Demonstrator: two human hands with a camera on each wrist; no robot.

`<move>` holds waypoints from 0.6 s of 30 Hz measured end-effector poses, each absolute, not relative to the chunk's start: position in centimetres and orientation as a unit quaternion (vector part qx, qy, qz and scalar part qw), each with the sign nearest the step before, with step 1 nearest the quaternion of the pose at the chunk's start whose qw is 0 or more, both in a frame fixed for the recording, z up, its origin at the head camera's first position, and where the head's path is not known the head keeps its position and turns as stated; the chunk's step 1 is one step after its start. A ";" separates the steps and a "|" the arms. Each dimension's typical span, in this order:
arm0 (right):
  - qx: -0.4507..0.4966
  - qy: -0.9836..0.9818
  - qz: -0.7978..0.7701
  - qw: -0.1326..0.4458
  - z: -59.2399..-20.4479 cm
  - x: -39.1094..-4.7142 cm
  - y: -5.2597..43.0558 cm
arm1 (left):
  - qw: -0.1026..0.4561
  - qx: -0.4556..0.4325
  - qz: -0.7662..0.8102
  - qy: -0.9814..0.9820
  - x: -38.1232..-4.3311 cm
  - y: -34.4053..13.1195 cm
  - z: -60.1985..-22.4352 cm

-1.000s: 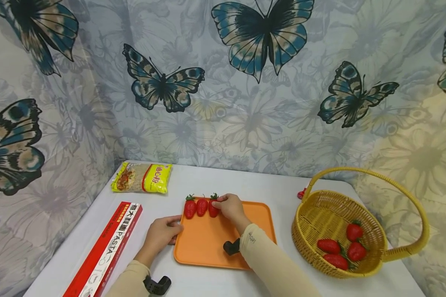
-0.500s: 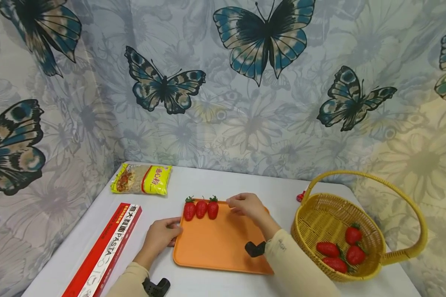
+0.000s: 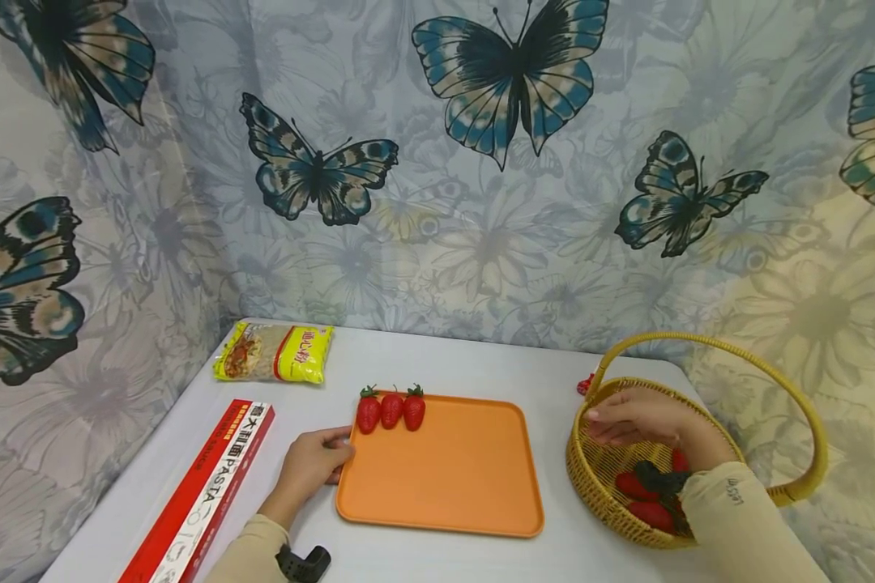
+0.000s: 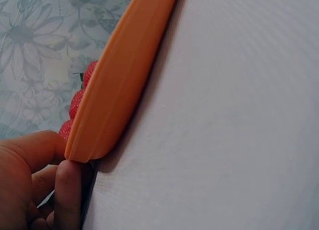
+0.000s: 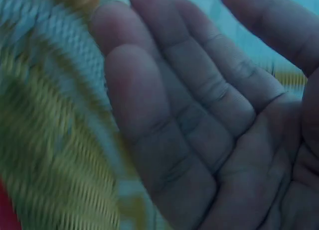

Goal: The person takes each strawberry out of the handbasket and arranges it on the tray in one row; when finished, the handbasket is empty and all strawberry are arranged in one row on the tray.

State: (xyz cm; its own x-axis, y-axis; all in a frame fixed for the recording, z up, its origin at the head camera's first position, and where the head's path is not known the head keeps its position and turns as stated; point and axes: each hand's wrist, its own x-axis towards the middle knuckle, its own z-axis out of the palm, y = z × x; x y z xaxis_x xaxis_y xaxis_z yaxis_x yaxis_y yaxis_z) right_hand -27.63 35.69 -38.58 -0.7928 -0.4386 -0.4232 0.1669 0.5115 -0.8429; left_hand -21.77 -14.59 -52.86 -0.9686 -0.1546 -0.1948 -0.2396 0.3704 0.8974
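An orange tray (image 3: 441,470) lies on the white table, its left edge pinched between the thumb and fingers of my left hand (image 3: 312,468). The left wrist view shows that grip at the tray's corner (image 4: 82,153). Three strawberries (image 3: 391,410) stand in a row along the tray's far left corner, leaves pointing away. Above the yellow wicker basket (image 3: 582,478), under its arched handle, hovers my right hand (image 3: 645,417). Its fingers are relaxed and bare in the right wrist view. Several strawberries (image 3: 650,516) lie in the basket, partly hidden by my wrist and its strap.
A red and white pasta box (image 3: 200,490) lies along the left side. Behind it is a yellow bag of pasta (image 3: 273,352). A small red item (image 3: 585,384) sits by the basket's far left rim. A butterfly-print cloth (image 3: 481,267) hangs behind the table.
My right hand has let go of the third strawberry on the tray and moved right, over the basket. My left hand stays at the tray's edge.
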 end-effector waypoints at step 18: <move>-0.017 0.820 -0.421 0.387 -42.8 -26.3 43.5 | 0.056 -0.105 0.557 0.822 -21.6 -14.7 -52.6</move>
